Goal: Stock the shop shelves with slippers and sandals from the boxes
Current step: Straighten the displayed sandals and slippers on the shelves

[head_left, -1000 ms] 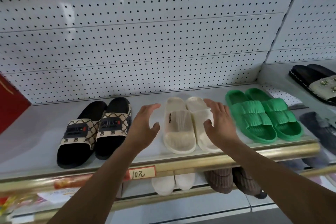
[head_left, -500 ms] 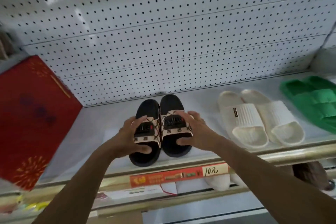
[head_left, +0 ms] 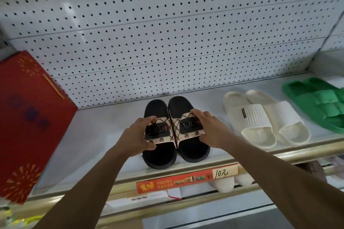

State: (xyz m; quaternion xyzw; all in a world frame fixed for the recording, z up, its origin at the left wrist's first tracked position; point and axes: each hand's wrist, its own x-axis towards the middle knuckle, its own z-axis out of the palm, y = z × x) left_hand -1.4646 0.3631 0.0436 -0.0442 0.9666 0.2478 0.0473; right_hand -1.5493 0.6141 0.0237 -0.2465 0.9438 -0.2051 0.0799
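A pair of black slippers (head_left: pixel 163 156) with beige patterned straps reading SMILE sits side by side on the white shelf (head_left: pixel 104 135), toes toward me. My left hand (head_left: pixel 137 135) grips the strap of the left slipper, thumb below and fingers over its top edge. My right hand (head_left: pixel 210 130) grips the strap of the right slipper the same way. A cream pair (head_left: pixel 260 119) lies to the right, and a green pair (head_left: pixel 320 104) beyond it at the frame's right edge.
A red box (head_left: pixel 28 121) stands at the shelf's left end. A white pegboard wall (head_left: pixel 167 33) backs the shelf. A brass rail with a red price tag (head_left: pixel 186 178) marked 10 runs along the front edge. More slippers (head_left: pixel 223 184) show on the shelf below.
My hands left the cream pair and moved left to the black pair, taking hold of both straps. The view swung left, and the pair now sits a little further right of the red box.
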